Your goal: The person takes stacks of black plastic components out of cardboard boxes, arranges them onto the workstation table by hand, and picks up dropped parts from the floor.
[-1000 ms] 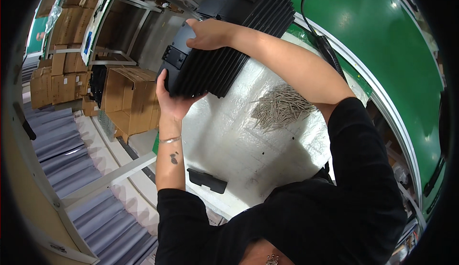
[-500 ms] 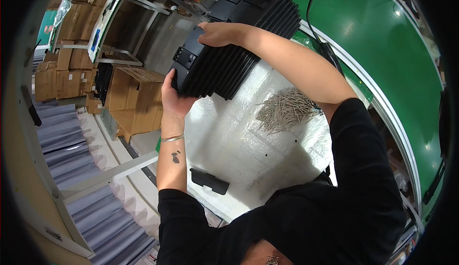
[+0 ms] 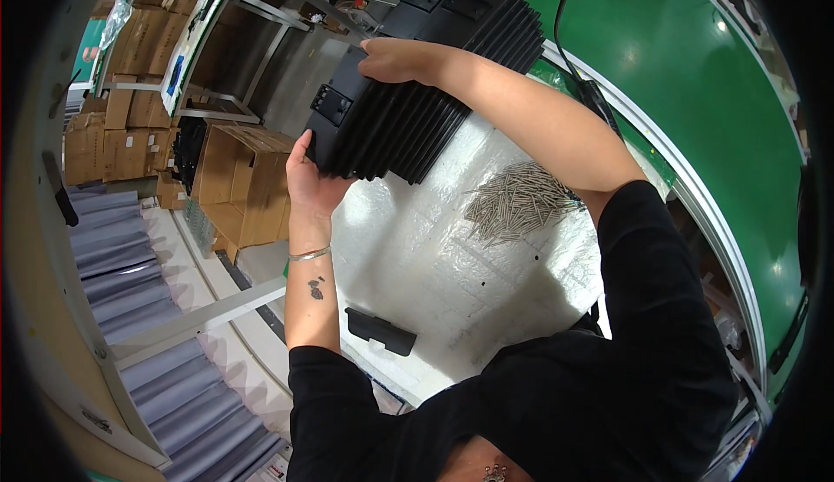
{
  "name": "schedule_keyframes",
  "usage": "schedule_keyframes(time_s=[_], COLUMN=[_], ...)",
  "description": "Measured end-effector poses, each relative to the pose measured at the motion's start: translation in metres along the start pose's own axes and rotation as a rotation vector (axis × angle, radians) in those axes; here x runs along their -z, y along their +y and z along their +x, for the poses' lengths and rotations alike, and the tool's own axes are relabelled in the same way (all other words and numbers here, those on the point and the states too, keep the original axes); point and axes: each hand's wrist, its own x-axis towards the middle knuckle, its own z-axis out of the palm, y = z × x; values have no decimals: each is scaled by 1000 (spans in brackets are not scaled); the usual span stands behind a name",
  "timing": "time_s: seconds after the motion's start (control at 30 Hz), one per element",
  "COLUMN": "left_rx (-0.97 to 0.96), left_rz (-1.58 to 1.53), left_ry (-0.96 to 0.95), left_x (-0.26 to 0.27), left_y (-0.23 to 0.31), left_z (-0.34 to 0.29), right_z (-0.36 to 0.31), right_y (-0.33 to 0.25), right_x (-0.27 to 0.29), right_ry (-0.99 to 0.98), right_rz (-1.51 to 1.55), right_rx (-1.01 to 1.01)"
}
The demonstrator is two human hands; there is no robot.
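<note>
A row of stacked black plastic panels [image 3: 395,126], edges close together like ribs, stands at the far side of the white-covered table [image 3: 391,256]. At its near left end, my left hand [image 3: 314,182] grips the lower corner, thumb up along the outer panel. My right hand [image 3: 395,60] reaches across the top and holds the outer panel's far end; part of its fingers is hidden behind the panel. A further group of the same black panels [image 3: 495,13] stands right behind. A small black plastic piece [image 3: 380,331] lies near my left elbow.
A heap of thin metal screws or pins [image 3: 521,202] lies on the table beneath my right forearm. Left of the table are an open cardboard box [image 3: 243,182] and stacked cartons [image 3: 130,134]. A black cable [image 3: 569,30] hangs at the far right, before a green surface [image 3: 678,47].
My left hand has shifted slightly left, and the near end of the panel stack has moved a little the same way. My right hand has barely moved.
</note>
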Motion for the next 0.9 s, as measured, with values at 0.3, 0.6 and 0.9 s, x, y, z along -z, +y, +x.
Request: schedule_keyframes(time_s=[0.3, 0.6, 0.9], left_rx=[13, -20, -30], left_rz=[-44, 34, 17], left_ry=[-12, 55, 48], left_x=[1, -5, -7], left_y=[2, 6, 5], left_z=[1, -4, -18], right_z=[7, 12, 10], right_y=[-3, -28, -38], right_x=[1, 29, 34], right_ry=[-46, -227, -210], right_rz=[79, 243, 319], right_rx=[-101, -363, -334])
